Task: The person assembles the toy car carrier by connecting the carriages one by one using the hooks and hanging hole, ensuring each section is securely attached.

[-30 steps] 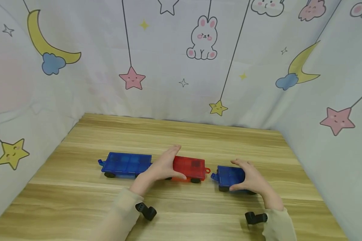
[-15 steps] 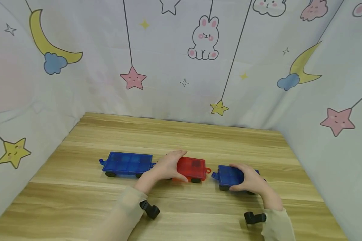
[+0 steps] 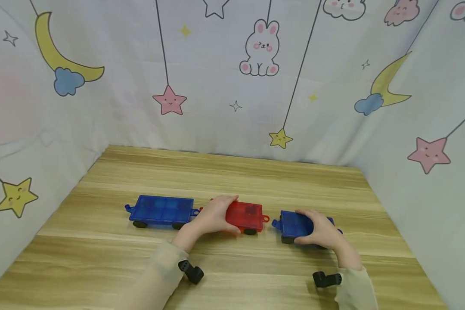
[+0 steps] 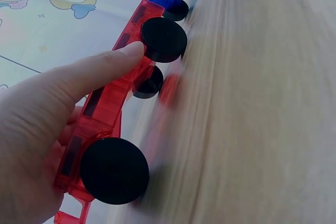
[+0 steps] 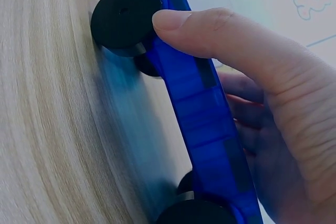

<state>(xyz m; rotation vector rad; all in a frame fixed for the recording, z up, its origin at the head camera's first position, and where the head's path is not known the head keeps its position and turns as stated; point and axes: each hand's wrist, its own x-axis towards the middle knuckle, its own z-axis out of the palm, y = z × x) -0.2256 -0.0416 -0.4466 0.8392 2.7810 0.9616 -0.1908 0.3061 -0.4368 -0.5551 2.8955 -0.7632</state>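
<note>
In the head view my left hand (image 3: 213, 215) grips a red translucent toy train car (image 3: 246, 215) by its long sides. The left wrist view shows the thumb along that car's side, beside a black wheel (image 4: 164, 39). My right hand (image 3: 319, 228) holds a shorter-looking blue toy train car (image 3: 294, 224), its far end partly covered by the hand. In the right wrist view the thumb presses its side near a wheel (image 5: 126, 19). The red car's end ring (image 3: 266, 218) faces the blue car's hook (image 3: 275, 224), with a small gap between them.
Left of the red car stands another blue toy train car (image 3: 162, 210), its ring end close to the red car's hook. All stand in a row on a wooden table (image 3: 232, 267). White printed curtains (image 3: 217, 129) enclose the back and sides.
Both hands have come down and closed their fingers onto the sides of the red and right blue cars. The left hand shifted slightly right. The cars stay nearly in place.
</note>
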